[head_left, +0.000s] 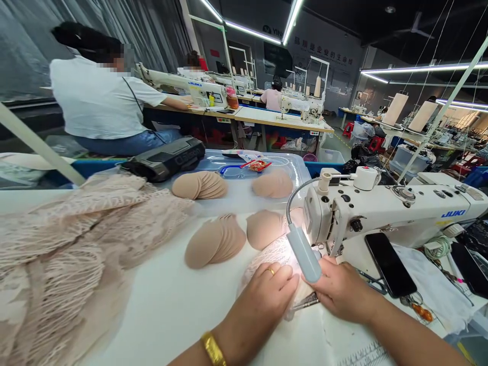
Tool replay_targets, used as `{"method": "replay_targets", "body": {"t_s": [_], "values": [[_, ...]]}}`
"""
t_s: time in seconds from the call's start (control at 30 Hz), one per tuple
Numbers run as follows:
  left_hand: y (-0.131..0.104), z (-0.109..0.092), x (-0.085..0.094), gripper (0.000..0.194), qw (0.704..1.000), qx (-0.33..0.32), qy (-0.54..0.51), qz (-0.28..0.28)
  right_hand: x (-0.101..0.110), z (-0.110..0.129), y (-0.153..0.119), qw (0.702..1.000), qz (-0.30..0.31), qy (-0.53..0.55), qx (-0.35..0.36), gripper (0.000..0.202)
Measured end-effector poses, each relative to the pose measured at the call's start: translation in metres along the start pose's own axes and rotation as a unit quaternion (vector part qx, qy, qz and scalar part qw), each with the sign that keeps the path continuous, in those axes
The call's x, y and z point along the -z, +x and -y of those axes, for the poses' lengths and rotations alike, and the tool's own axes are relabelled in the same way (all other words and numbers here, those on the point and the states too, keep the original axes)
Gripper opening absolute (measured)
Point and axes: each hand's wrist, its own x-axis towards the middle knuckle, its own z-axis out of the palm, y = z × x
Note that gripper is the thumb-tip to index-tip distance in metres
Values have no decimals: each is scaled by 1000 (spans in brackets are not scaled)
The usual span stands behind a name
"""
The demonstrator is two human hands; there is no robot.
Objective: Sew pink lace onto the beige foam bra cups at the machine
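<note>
White tabletop [160, 310], room leftward, hands [263, 295] [341, 290] at lace [269, 254] edges, probably pinching

Under the left hand's [263, 292] fingers lies a lace piece [267, 256], and the right hand [343, 287] is at its right edge. A lamp [305, 256] hangs between both hands' fingers. The sewing machine [400, 203] stands ahead and right of them; right of the right fingers lie scissors [371, 279], then a phone [391, 264]. Left and ahead of the left fingers is a pad stack [215, 241]; farther left, a lace heap [76, 264]. Beyond the fingers, past the pad stack, sits a tray [297, 165].
</note>
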Motion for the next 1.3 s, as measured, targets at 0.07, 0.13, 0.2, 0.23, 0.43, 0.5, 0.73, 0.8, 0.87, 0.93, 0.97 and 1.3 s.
{"method": "replay_targets", "body": {"t_s": [0.07,0.13,0.2,0.23,0.43,0.5,0.73,0.8,0.87,0.93,0.97,1.3], "values": [[0,-1,0,28,1000,-2,-9,-5,-1,0,0,1000,-3,3,-3,30],[1,-1,1,29,1000,-13,-10,-16,-2,0,0,1000,-6,6,-5,28],[1,-2,1,31,999,-22,-4,-31,-3,0,0,1000,-12,8,-5,25],[1,-2,0,32,999,-26,1,-36,-3,0,0,1000,-13,8,-5,25],[7,11,-13,38,995,-63,4,-74,-7,1,0,1000,-9,4,-20,18],[11,19,-16,35,995,-74,-18,-59,-9,0,0,1000,-6,5,-30,15],[21,39,-12,21,994,-74,-78,26,-16,-2,-1,999,-11,-19,-49,13],[23,39,-4,19,996,-60,-67,27,-19,-3,1,999,-14,-23,-45,13],[26,36,11,21,998,-39,-50,13,-22,-5,3,999,-18,-24,-34,12],[29,29,30,24,998,-20,-47,-47,-24,-7,5,999,-28,-27,-23,13],[31,24,41,25,994,-9,-55,-94,-26,-8,5,999,-32,-29,-21,13],[61,-19,75,16,957,37,-38,-287,-39,-16,6,998,-37,8,-48,19]]}}
